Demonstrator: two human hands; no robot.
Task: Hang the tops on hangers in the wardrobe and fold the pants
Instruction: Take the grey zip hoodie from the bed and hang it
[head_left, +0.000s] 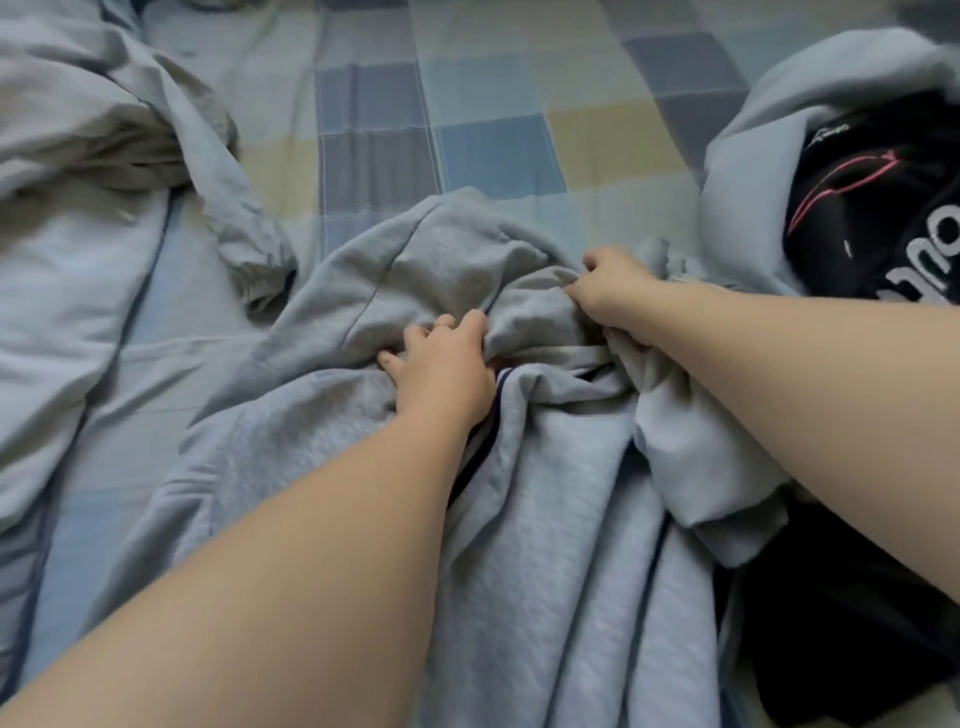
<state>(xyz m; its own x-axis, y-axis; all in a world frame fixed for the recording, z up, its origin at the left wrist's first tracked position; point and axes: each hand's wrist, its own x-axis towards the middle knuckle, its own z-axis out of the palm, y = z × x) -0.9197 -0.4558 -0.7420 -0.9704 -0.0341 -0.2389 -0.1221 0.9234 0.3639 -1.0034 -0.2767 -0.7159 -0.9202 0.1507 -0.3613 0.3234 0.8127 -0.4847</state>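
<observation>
A crumpled light grey garment (545, 519) with a thin dark stripe lies on the bed in front of me. My left hand (441, 364) grips a bunch of its fabric near the middle, fingers curled into the folds. My right hand (608, 291) grips another fold of the same garment a little further back and to the right. A black garment (883, 208) with pink lines and white lettering lies at the right, partly wrapped in pale grey cloth. More dark clothing (841, 623) sits at the lower right edge.
The bed has a checked sheet (493, 130) in blue, grey and yellow squares. A rumpled pale grey quilt or garment (93, 182) is heaped at the left. No wardrobe or hangers are in view.
</observation>
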